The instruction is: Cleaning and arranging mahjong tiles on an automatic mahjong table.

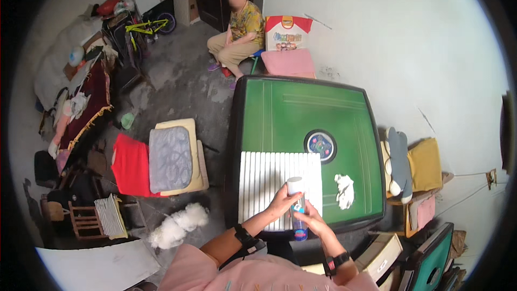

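Both hands hold a spray can [299, 224] with a white cap and a blue, printed body, tilted over the near edge of an automatic mahjong table [307, 117]. My left hand [280, 203] grips it just below the cap. Lower on the body, my right hand [314, 219] wraps around it. Under the hands lie many mahjong tiles [262, 182], set in tight white rows on the green felt. To their right is a crumpled white cloth or tissue [345, 192]. A round control panel [320, 145] sits in the table's middle.
A person [244, 28] sits beyond the table's far left corner, beside a chair with a pink cushion [288, 62]. Cushioned chairs [171, 159] stand left, and another chair [424, 165] right. A white fluffy dog [179, 226] is on the floor to my left.
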Demonstrator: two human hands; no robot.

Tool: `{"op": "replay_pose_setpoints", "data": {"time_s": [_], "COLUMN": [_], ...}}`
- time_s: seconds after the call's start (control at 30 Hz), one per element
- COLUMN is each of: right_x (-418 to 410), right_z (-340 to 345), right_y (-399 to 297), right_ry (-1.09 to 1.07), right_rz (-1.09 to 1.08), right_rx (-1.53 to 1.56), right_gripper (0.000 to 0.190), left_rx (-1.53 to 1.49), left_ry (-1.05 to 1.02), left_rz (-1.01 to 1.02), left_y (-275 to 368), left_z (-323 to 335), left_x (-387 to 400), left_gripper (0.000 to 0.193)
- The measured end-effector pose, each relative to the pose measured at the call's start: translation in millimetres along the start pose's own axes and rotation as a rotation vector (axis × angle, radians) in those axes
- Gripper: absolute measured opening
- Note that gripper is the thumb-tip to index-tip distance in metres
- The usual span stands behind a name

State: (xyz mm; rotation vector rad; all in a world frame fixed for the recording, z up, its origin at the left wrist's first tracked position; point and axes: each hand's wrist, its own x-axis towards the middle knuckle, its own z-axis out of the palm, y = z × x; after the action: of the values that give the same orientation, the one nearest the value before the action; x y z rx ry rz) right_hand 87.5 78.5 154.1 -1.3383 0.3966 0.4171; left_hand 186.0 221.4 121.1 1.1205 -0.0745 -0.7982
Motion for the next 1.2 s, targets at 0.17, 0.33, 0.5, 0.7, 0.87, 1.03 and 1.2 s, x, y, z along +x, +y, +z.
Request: {"op": "replay_pose_setpoints", "data": {"time_s": [0.17, 0.33, 0.5, 0.7, 0.87, 1.03, 1.2], "right_x": [-13, -35, -52, -71, -88, -85, -66], "right_z": [70, 106, 129, 149, 157, 112, 119], "right_y": [-11, -20, -22, -23, -19, -11, -52], "right_ry": [-0.256, -0.417, -0.319, -0.176, 0.103, 0.128, 0.108], "right_rz": [-0.039, -0.017, -0.032, -0.093, -0.204, -0.156, -0.403], "right_rx": [0.137, 0.356, 0.235, 0.026, -0.737, -0.484, -0.223], "right_gripper": [0.045, 0.046, 0.046, 0.035, 0.048, 0.060, 0.078], "left_rx": [-0.255, -0.271, -0.361, -0.346, -0.232, -0.330, -0.044], "left_ry": [-0.148, -0.237, -0.184, -0.007, 0.444, 0.173, -0.096], "left_rz": [0.084, 0.158, 0.233, 0.271, 0.438, 0.585, 0.368], "left_y": [43, 89, 81, 76, 100, 169, 131], "left_z": [-33, -38, -41, -29, -97, -105, -92], "left_x": [-65, -114, -128, -144, -121, -153, -154], "left_gripper": [0.050, 0.053, 0.038, 0.026, 0.013, 0.017, 0.021]}}
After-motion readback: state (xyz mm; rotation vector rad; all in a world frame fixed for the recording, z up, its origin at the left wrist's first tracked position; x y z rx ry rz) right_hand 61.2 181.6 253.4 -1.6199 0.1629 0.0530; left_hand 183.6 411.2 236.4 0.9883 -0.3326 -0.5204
